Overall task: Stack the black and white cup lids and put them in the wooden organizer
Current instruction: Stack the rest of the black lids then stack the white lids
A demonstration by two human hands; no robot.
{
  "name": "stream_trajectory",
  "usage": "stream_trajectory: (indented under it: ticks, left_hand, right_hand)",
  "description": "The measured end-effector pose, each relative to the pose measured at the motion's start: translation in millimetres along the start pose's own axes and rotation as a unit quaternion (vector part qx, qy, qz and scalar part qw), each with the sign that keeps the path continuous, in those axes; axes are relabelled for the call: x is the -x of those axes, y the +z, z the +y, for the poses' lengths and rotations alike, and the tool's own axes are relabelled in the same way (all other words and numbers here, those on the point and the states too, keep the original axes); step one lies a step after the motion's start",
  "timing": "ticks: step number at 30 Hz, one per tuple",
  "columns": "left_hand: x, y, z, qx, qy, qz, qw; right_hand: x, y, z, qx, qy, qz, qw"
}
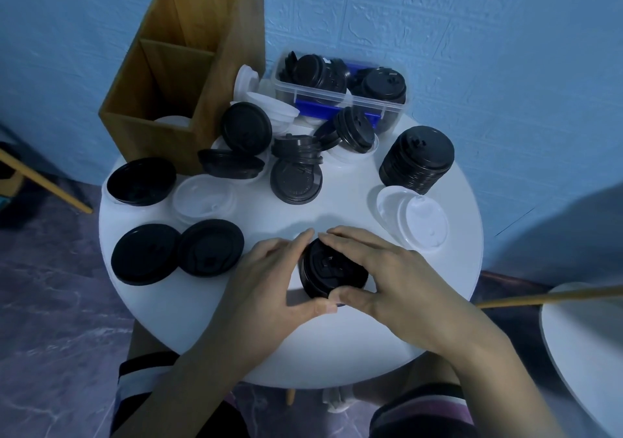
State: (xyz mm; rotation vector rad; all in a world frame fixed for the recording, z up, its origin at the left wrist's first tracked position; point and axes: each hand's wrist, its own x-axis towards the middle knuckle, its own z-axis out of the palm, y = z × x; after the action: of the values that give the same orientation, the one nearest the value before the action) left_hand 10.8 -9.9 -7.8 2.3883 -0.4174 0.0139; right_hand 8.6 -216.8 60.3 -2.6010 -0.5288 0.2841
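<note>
Black lid stack (332,270): sides covered by left hand (269,279) and right hand (381,269), lid count unreadable. Wooden organizer (145,134): top corner cut by top edge; front compartment shows only sliver of white lids (172,121) over wall. Clear container (340,95): black lids (384,85) inside jumbled, count unclear. Second table (586,346) cut at right edge; left forearm (188,380), right forearm (488,370) cut at bottom edge.

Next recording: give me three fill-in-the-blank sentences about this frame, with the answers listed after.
1. The left hand and right hand hold a small stack of ___ lids.
2. The wooden organizer has ___ lids in its front compartment.
3. The clear box holds ___ lids.
Answers: black; white; black.
</note>
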Motion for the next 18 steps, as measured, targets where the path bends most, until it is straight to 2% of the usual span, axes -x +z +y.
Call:
stream_trajectory:
  ticks: [18]
  left_hand:
    - [0,2,7,-0.047,0.017,0.022,0.999]
  right_hand:
    - [10,24,-8,-0.004,0.061,0.113,0.992]
